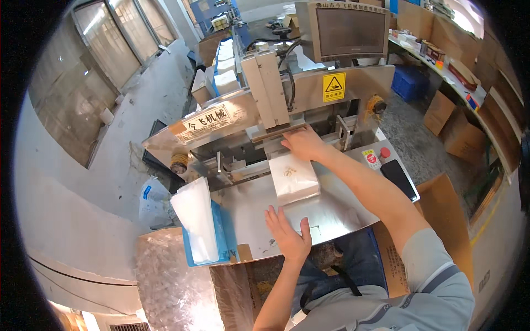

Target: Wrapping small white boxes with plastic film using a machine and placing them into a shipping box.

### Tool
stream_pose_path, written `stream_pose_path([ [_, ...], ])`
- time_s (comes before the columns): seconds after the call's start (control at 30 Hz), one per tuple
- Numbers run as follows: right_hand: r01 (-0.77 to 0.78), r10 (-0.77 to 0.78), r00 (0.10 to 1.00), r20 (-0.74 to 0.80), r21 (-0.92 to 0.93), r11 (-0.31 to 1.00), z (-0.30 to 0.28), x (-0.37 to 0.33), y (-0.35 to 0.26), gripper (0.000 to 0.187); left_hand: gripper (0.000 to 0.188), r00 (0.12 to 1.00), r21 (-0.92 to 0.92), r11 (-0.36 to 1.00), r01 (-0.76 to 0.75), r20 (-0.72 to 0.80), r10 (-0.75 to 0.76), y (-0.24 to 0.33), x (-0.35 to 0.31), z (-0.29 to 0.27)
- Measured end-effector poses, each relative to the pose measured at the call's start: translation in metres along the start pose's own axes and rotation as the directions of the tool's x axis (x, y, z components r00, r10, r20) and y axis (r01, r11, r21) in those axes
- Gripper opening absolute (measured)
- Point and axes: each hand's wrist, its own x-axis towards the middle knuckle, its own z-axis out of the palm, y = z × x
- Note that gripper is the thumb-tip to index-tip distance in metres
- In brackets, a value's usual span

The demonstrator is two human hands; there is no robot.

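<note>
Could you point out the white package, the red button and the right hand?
White package (293,176): head view, middle of its top face.
Red button (385,152): head view, its round cap.
Right hand (305,144): head view, back of the hand.

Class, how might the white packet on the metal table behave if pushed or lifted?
The white packet would probably slide: its surface looks shiny, and the metal table beneath is smooth. Its flat, blocky shape makes rolling unlikely. Looking thinly wrapped, it may crinkle when gripped.
</note>
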Motion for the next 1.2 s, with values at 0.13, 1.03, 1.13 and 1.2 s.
stream_pose_path([
  [0.13, 0.078, -0.007, 0.97, -0.242, 0.283, 0.956, 0.023, -0.031, 0.02, 0.051, 0.07, 1.0, -0.02, 1.0, 0.006, -0.027, -0.006, 0.005, 0.002, 0.001],
  [1.03, -0.167, 0.343, 0.935, 0.088, 0.963, 0.209, 0.071, -0.127, -0.023, 0.078, 0.059, 0.731, -0.32, 0.657, 0.683, 0.319, -0.603, -0.037, 0.115, 0.022],
  [1.13, -0.166, 0.34, 0.933, 0.119, 0.979, 0.114, 0.06, -0.157, -0.005, 0.08, 0.057, 0.7, -0.616, 0.367, 0.697, 0.471, -0.538, 0.001, 0.102, 0.013],
  [1.2, -0.274, 0.441, 0.892, 0.099, 0.894, 0.354, 0.037, -0.178, 0.009, 0.085, 0.06, 0.762, -0.623, 0.45, 0.64, 0.437, -0.478, -0.019, 0.082, 0.01],
])
